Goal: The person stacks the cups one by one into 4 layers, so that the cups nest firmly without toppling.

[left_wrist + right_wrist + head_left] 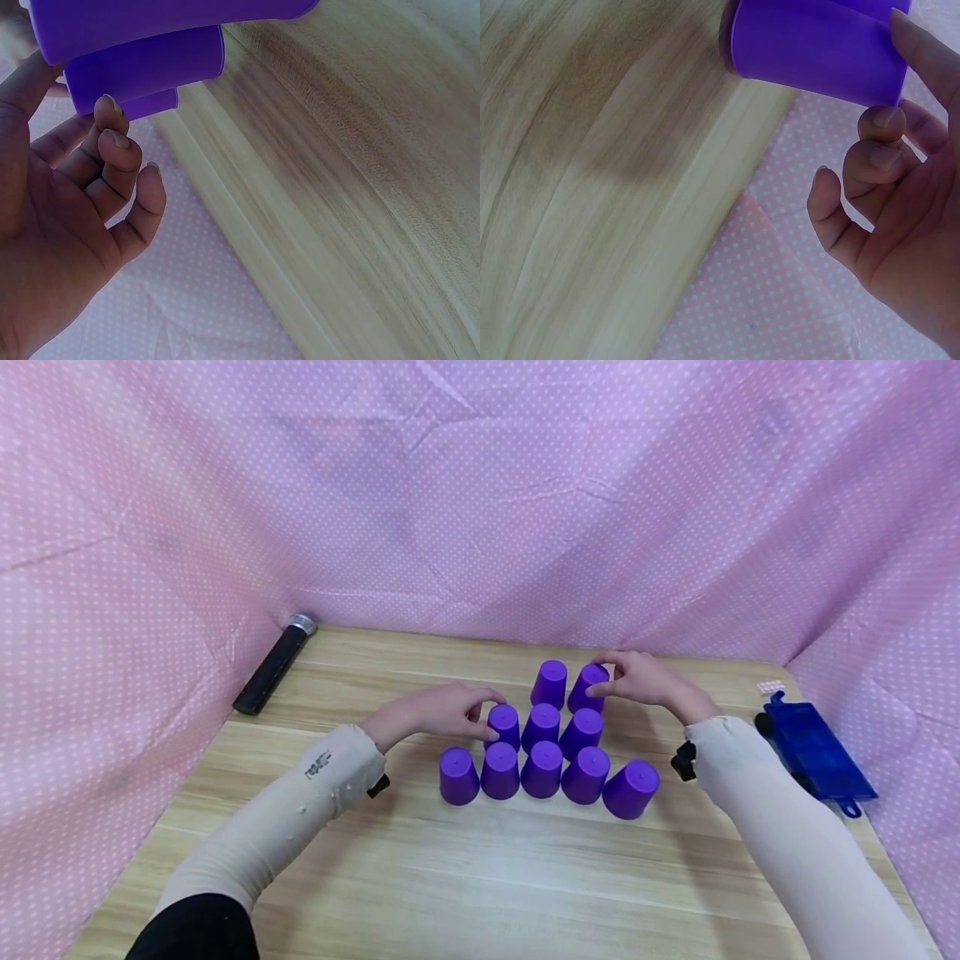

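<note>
Head view alone gives the full layout: ten purple cups, upside down, in rows of two, three and five; the back pair stands near the far edge of the table [450,877]. The wrist views add what it hides: palms, and fingers loosely bent below the grips.

Left hand [444,712]: reaches in from the left, forearm slanting up from the table's near-left corner; thumb and index finger pinch the middle row's left cup [504,720] near its base. Right hand [640,677]: reaches farther, wrist bent inward, thumb and fingers pinching the back row's right cup [590,681] near its upturned base. The front row [542,770] is untouched, its right-end cup slightly apart.

Materials: cups smooth, matte, tapered, each with a thin rim, clear in both wrist views. Table pale, wood-grained, with a rounded far-right corner. Pink cloth [450,527], white-dotted and creased, hangs behind. Off-white sleeves [262,827] cover both forearms. Black microphone [273,664], metal-meshed head, at the far-left corner; glossy blue tray-like object [813,747] along the right edge.
</note>
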`<control>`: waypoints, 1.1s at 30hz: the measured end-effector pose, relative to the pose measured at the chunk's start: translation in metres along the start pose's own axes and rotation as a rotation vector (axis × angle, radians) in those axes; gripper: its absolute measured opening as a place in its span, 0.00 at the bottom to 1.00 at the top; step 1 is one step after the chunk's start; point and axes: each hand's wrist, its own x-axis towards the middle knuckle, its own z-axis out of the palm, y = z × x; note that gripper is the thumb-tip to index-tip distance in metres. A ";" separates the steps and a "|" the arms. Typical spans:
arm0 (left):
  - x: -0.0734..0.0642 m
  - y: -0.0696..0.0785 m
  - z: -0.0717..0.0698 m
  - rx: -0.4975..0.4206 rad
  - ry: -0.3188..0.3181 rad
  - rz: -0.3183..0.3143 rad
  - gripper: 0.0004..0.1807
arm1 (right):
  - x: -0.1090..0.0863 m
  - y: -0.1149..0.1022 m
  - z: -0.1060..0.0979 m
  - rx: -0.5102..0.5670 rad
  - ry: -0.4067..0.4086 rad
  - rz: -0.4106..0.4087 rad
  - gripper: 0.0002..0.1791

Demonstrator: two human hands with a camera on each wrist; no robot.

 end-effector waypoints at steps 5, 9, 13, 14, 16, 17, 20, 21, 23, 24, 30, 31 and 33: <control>0.002 0.000 0.001 0.009 0.000 -0.004 0.33 | 0.000 0.001 0.001 0.007 -0.004 -0.008 0.38; 0.003 0.001 0.001 0.006 0.000 -0.006 0.33 | 0.000 0.001 0.001 0.007 -0.008 -0.010 0.37; 0.005 0.001 0.001 0.004 0.000 -0.005 0.33 | 0.000 0.001 0.001 0.011 -0.007 -0.007 0.37; 0.005 0.001 0.001 0.004 0.000 -0.004 0.33 | 0.000 0.001 0.002 0.011 -0.005 -0.008 0.36; 0.006 0.001 0.001 0.003 -0.001 -0.005 0.33 | 0.001 0.001 0.002 0.012 -0.003 -0.011 0.36; 0.006 0.000 0.002 0.002 0.000 -0.008 0.33 | 0.001 0.001 0.002 0.011 -0.001 -0.012 0.36; 0.006 0.000 0.002 -0.002 0.002 -0.012 0.33 | 0.002 0.001 0.003 0.014 0.007 -0.021 0.35; 0.006 -0.001 0.002 -0.001 0.004 -0.013 0.33 | 0.003 0.001 0.003 0.014 0.009 -0.021 0.35; 0.007 -0.001 0.002 0.000 0.006 -0.014 0.33 | 0.003 0.001 0.004 0.015 0.012 -0.022 0.35; 0.007 -0.002 0.002 0.001 0.007 -0.013 0.32 | 0.003 0.001 0.004 0.015 0.013 -0.024 0.35; 0.009 -0.001 0.003 0.004 0.009 -0.002 0.31 | 0.004 0.003 0.005 0.010 0.005 -0.017 0.36; 0.009 -0.001 0.003 0.004 0.010 0.000 0.31 | 0.004 0.003 0.005 0.010 0.002 -0.013 0.36; 0.009 0.000 0.004 0.003 0.012 0.002 0.31 | 0.003 0.003 0.006 0.011 -0.003 -0.009 0.36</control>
